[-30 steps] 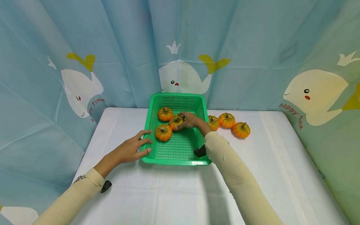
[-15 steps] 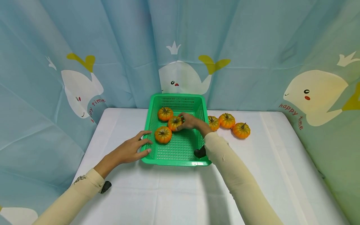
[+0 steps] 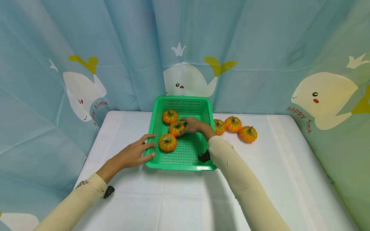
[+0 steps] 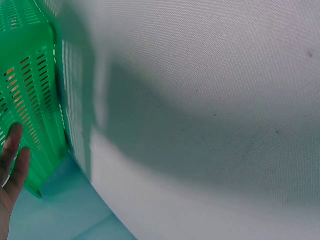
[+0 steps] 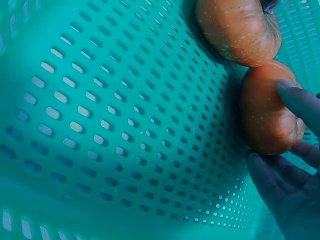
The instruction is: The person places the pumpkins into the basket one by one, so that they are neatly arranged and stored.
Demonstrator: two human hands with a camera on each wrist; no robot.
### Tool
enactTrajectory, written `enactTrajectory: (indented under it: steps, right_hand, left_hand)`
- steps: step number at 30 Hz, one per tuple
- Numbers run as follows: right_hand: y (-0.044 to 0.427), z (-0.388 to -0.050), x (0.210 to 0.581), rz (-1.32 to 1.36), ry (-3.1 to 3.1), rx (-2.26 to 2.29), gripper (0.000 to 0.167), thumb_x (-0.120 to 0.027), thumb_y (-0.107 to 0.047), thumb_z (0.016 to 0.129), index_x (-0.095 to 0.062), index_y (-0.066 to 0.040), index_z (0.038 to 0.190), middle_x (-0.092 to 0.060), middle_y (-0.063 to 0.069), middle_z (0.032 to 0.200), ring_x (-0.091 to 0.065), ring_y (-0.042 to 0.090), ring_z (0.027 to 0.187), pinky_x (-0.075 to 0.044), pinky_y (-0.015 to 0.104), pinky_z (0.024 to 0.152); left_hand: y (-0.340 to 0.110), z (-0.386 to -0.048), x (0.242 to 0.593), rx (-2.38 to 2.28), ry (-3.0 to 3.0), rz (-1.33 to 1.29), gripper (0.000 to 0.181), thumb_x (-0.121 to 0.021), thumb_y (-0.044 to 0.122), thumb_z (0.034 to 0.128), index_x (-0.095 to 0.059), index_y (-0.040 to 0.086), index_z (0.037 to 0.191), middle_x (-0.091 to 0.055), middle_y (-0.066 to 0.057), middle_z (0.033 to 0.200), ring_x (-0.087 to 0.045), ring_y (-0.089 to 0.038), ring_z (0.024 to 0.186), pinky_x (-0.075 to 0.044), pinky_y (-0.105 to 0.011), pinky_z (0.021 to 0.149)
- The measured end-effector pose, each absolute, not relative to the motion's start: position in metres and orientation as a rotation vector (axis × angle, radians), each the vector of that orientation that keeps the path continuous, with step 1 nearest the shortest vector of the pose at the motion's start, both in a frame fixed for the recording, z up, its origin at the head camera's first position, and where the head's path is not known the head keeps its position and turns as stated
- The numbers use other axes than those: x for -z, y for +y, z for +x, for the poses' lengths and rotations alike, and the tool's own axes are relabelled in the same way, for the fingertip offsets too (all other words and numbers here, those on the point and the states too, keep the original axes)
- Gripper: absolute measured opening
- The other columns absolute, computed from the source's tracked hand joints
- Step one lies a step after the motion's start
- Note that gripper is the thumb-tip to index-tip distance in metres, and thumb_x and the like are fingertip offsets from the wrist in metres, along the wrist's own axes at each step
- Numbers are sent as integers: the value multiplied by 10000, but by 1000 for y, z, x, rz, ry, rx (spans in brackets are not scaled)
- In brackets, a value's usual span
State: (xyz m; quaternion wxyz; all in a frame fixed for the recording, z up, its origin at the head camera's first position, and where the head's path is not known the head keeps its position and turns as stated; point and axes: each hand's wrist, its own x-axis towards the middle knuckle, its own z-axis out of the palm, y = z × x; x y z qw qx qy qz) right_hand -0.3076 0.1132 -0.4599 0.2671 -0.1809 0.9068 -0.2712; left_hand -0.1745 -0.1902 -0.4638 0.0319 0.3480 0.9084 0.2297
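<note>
A green plastic basket (image 3: pixel 180 167) holds three small orange pumpkins in its left half. My right hand (image 3: pixel 193 125) grips the middle pumpkin (image 3: pixel 175 129) from its right side, the thumb on one side and fingers round the other. That pumpkin touches the nearer pumpkin (image 3: pixel 167 143) in the right wrist view; the farther pumpkin (image 3: pixel 170 116) sits toward the back left. My left hand (image 3: pixel 133 154) rests at the basket's left rim with fingers spread and fairly straight. In the left wrist view, two fingers (image 4: pixel 17 172) show beside the perforated basket wall (image 4: pixel 30 100).
Outside the basket's right wall stand a partly hidden pumpkin (image 3: pixel 220 126), another pumpkin (image 3: pixel 233 124) and a third pumpkin (image 3: pixel 248 134). White cloth covers the table (image 3: pixel 179 199). A blue curtain (image 3: pixel 130 64) with printed whales hangs behind and at both sides.
My right hand has slid the middle pumpkin left and slightly toward me, and the nearer pumpkin has shifted toward the basket's front. My left hand has stayed in place.
</note>
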Motion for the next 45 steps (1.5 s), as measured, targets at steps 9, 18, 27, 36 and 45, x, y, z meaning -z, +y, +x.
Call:
enactTrajectory:
  steps: [9,18,27,36,45]
  right_hand:
    - [109,-304,462,-471,2444,757,729,-781,-307,886,-436,-45,1472,-443,182,1512,-466,343,1358,-406,482,1112]
    - [107,-304,462,-452,2455,760,769,-804,-334,866,-426,-70,1481,-493,193,1457,-489,344,1335,-415,479,1100]
    - [103,-302,461,-464,2464,776,740,-821,-318,853,-448,-15,1416,-511,189,1432,-511,334,1309,-429,455,1090]
    - [94,-303,461,-517,2462,779,719,-815,-296,860,-473,-40,1438,-541,194,1431,-525,342,1315,-447,461,1077]
    - [86,-301,462,-498,2457,843,695,-823,-278,853,-480,-20,1401,-543,209,1417,-535,354,1299,-458,465,1066]
  left_hand:
    - [-190,-175,464,-703,2802,1067,349,-608,373,1003,-661,141,1258,-357,-71,1577,-674,-267,1062,-556,-447,840]
    - [-190,-175,464,-704,2796,1060,345,-605,375,1006,-661,149,1260,-352,-72,1578,-680,-263,1046,-555,-446,842]
    - [-190,-175,464,-708,2794,1054,337,-602,367,1008,-658,151,1260,-353,-76,1576,-683,-261,1031,-555,-444,834]
    - [-190,-175,464,-707,2799,1067,342,-604,366,1005,-664,138,1254,-360,-82,1572,-676,-262,1050,-556,-448,838]
    - [-190,-175,466,-708,2801,1067,344,-600,373,1006,-663,142,1253,-355,-76,1575,-675,-258,1056,-557,-452,848]
